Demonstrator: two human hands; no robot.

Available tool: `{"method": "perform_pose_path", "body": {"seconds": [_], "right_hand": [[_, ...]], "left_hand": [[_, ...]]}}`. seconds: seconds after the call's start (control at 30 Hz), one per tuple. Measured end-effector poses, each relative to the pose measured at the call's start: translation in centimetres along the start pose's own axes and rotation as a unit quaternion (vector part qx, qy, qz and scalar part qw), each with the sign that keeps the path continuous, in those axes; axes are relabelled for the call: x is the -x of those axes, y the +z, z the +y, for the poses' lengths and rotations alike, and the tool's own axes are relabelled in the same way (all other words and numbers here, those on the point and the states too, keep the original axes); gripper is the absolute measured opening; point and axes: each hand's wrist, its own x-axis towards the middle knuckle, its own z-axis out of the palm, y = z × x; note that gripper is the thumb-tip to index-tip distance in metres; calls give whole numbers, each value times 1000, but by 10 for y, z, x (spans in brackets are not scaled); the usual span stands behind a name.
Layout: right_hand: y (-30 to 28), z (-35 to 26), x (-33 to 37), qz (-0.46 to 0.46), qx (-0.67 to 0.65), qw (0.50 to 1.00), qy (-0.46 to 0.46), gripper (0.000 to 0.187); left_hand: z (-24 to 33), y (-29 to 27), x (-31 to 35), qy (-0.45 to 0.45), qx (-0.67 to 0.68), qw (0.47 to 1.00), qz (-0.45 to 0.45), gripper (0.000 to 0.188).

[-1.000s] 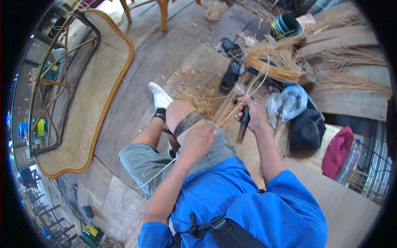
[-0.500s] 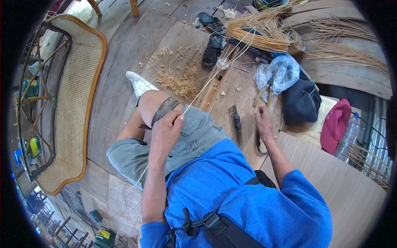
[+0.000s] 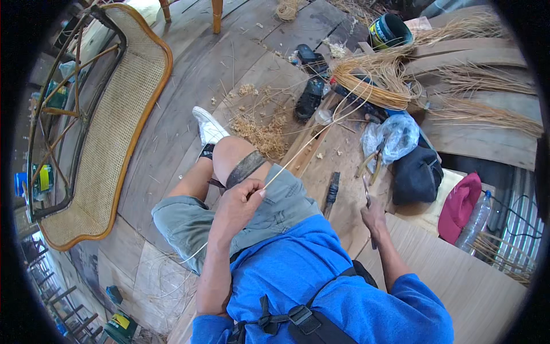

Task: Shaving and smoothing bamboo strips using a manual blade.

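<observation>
Pale strand: drawn over thigh, pinched in left hand's grip. Slim tool: clasped in right hand's grip. Apparent step: strand being steadied; careful tension called for next.

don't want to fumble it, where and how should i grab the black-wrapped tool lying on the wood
Probably around the middle of the black-wrapped tool, coming from its right: it's long and slim, with bare wood on that side and the shorts close on its left.
</observation>
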Motion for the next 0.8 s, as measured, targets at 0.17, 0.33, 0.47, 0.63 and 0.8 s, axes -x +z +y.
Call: {"method": "perform_pose_path", "body": {"seconds": [0.17,0.33,0.47,0.63,0.8], "right_hand": [[-29,-63,-51,-24,-178,981,-73,37],[-67,-132,-89,-67,-151,981,-102,48],[-62,-132,-114,4,-175,971,-164,48],[-66,-131,-91,-52,-269,959,-72,44],[-44,-118,-56,-141,-191,969,-72,45]], "left_hand": [[1,-5,14,-46,-18,999,4,20],[-3,-7,22,-32,-25,999,14,20],[-7,-8,24,-68,-19,998,-3,21],[-19,-8,29,-56,-9,998,14,21],[-16,-9,29,-67,11,998,-1,21]]}}
